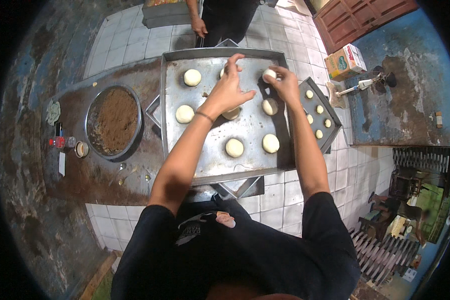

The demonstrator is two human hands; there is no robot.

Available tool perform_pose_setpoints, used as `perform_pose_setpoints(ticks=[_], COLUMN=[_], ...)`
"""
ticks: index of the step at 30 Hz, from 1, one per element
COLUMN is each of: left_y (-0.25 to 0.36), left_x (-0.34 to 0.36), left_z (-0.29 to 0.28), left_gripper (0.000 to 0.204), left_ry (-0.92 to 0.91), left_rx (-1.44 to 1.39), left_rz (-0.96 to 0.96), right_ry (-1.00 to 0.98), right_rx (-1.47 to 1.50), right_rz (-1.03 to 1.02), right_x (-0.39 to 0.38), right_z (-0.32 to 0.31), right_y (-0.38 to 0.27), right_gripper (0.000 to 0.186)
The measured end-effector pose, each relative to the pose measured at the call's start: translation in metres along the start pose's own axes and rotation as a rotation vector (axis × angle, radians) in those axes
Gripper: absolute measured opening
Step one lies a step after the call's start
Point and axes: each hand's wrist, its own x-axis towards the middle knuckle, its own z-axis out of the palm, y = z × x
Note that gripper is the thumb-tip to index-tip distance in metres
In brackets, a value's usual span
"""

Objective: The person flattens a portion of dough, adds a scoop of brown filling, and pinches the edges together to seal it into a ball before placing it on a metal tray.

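Note:
A large metal baking tray (205,172) lies in front of me with several round, pale dough balls on it. At its far right, the fingers of my right hand (286,86) are closed around a dough ball (269,74); whether it touches the tray I cannot tell. My left hand (227,91) hovers over the tray's middle, fingers apart and holding nothing. It partly hides one dough ball behind it and another under the wrist. Fully visible are a dough ball (192,77) at far left, a dough ball (184,114) nearer me, and a dough ball (270,143) at near right.
Left of the tray, a metal bowl (114,122) of brown crumbly filling stands on the worn table (85,175), near spoons and a small cup (81,149). A smaller tray (325,107) with little dough balls is at right. Another person's hand (199,27) hangs beyond the table.

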Motion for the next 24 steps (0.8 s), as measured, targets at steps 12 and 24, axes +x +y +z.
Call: perform_pose_setpoints(ticks=[12, 24], left_y=[-0.027, 0.02], left_x=[-0.148, -0.223], left_z=[-0.159, -0.207], left_gripper=[0.084, 0.066], left_ry=[0.461, 0.695], left_rx=[-0.057, -0.164], left_rz=[-0.101, 0.074], right_ry=[-0.374, -0.262], right_rx=[-0.053, 0.426], right_rz=[0.117, 0.188], right_x=[0.03, 0.04], right_z=[0.04, 0.035], right_y=[0.078, 0.042], right_gripper=[0.091, 0.084])
